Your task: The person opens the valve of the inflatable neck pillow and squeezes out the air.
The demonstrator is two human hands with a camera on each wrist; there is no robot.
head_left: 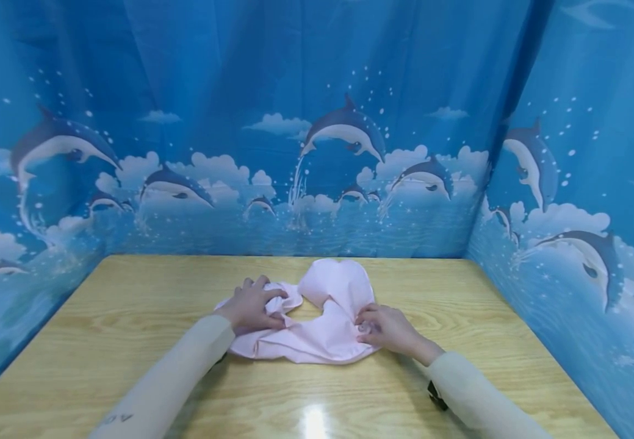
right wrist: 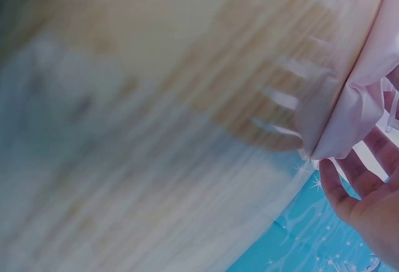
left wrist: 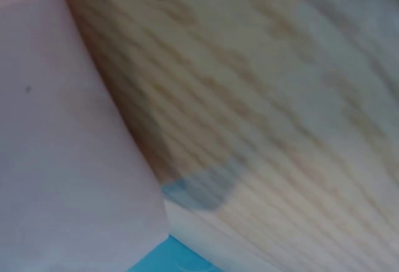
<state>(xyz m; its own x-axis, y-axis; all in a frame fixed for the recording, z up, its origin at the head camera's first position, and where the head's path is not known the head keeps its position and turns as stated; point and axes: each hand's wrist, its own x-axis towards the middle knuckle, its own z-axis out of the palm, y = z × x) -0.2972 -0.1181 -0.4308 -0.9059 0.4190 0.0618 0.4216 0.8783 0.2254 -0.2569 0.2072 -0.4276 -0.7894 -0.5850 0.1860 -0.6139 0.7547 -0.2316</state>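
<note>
A pale pink, U-shaped piece of cloth (head_left: 317, 335) with seamed edges lies wrinkled on the wooden table. My left hand (head_left: 248, 308) is over its left arm and grips it there, thumb toward me, with the cloth bunched between thumb and fingers. At the right edge my right hand (head_left: 390, 329) pinches the cloth, and a small clear or shiny bit shows by its fingers. The right wrist view has the right hand (right wrist: 374, 206) with its fingertips at the cloth's edge (right wrist: 365, 106). In the left wrist view, a pale surface fills the left side and the hand is hidden.
The wood-grain table (head_left: 146, 292) reflects a bright light near its front. Blue curtains with dolphins (head_left: 229, 91) stand behind it and along the right side (head_left: 586, 183). A small black object (head_left: 436, 395) sits under the right sleeve.
</note>
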